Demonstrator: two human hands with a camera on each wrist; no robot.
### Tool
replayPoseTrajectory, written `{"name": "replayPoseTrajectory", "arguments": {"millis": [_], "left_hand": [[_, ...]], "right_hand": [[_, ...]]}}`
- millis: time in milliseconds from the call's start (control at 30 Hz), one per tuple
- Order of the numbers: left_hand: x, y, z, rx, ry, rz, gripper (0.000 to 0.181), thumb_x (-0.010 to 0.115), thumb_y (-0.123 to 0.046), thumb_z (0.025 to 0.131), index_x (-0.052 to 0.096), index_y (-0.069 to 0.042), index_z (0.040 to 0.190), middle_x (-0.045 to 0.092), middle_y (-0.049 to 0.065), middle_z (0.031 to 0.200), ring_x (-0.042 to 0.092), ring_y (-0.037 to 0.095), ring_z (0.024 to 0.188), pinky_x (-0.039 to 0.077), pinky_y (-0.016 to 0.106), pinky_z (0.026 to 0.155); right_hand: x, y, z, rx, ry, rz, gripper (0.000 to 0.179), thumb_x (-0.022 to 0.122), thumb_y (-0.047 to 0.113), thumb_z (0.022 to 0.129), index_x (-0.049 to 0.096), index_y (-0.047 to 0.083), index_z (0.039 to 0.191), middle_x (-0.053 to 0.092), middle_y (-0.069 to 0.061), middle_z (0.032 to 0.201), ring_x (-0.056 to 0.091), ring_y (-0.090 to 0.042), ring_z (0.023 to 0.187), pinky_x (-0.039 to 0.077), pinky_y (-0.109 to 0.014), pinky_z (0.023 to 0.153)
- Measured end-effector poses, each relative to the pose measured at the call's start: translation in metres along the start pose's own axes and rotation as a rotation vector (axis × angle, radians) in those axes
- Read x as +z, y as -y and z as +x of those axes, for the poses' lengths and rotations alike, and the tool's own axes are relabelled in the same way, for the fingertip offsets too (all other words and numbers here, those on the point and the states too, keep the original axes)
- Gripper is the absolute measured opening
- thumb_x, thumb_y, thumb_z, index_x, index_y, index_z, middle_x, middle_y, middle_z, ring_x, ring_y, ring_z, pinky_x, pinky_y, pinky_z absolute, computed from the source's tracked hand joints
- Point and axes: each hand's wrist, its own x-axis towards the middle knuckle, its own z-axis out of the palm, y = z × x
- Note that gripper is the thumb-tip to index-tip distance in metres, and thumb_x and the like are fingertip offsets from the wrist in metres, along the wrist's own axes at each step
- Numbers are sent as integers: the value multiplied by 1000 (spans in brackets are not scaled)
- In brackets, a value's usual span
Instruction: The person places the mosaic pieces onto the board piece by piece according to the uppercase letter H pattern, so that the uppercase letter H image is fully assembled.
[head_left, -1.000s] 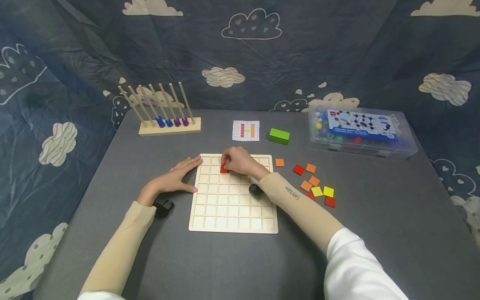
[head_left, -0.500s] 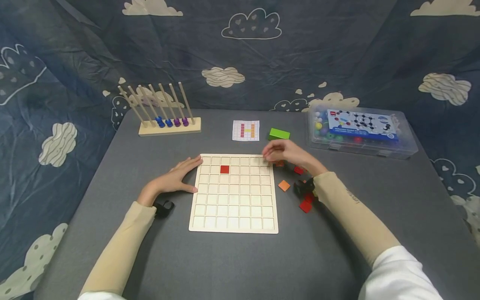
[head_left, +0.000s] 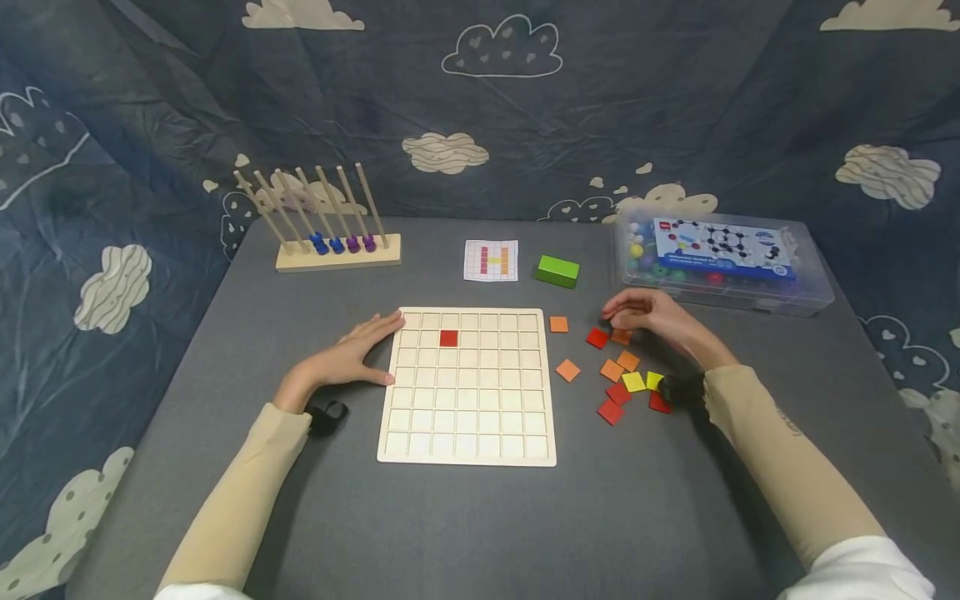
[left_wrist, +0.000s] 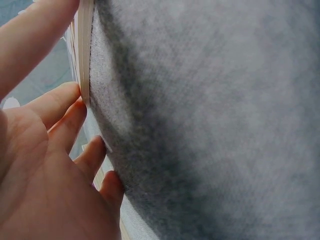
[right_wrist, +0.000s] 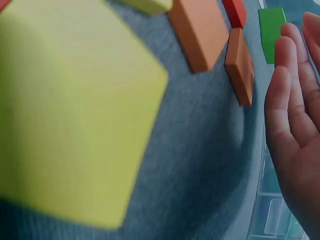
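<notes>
A pale wooden grid board (head_left: 467,400) lies on the grey table, with one red tile (head_left: 448,338) in a cell of its second row. At the board's left edge rests my left hand (head_left: 348,354), thumb and fingers spread. The left wrist view shows its fingertips (left_wrist: 70,95) against the wooden edge. My right hand (head_left: 652,317) hovers over the far end of the loose tiles, holding nothing. Closest to its fingers are a red tile (head_left: 597,337) and an orange tile (head_left: 621,337). A yellow tile (right_wrist: 85,115) looms large in the right wrist view.
More orange, yellow and red tiles (head_left: 611,412) lie right of the board. Behind it are a printed pattern card (head_left: 491,261) and a green block (head_left: 557,272). A clear plastic box (head_left: 723,262) stands back right, a wooden peg rack (head_left: 339,257) back left.
My right hand has let go of the red tile in the board's grid and moved right, over the loose tiles. An orange and a red tile have shifted left. The left hand stays put.
</notes>
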Motion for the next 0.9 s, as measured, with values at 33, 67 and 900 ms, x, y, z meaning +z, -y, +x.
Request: {"name": "replayPoseTrajectory", "arguments": {"millis": [33,67,900], "left_hand": [[0,0,0,0,-1,1,95,76,-30,82,17,-4,153,9,16,158,-2,38,143,1,60,111],[0,0,0,0,-1,2,95,76,-30,82,17,-5,153,9,16,159,-2,38,143,1,60,111],[0,1,0,-11,3,-14,96,76,-30,82,17,-6,153,8,14,159,-3,36,144,-1,58,111]], "right_hand": [[0,-1,0,-11,4,-3,29,60,7,94,56,-10,116,65,-14,107,61,-18,88,50,-26,81],[0,-2,-1,-22,8,-11,28,59,5,93,56,-11,116,65,-15,107,61,-18,88,51,-26,80],[18,5,13,-50,35,-332,16,61,-11,81,64,-2,93,56,-11,79,51,-23,66,45,-28,58]]}}
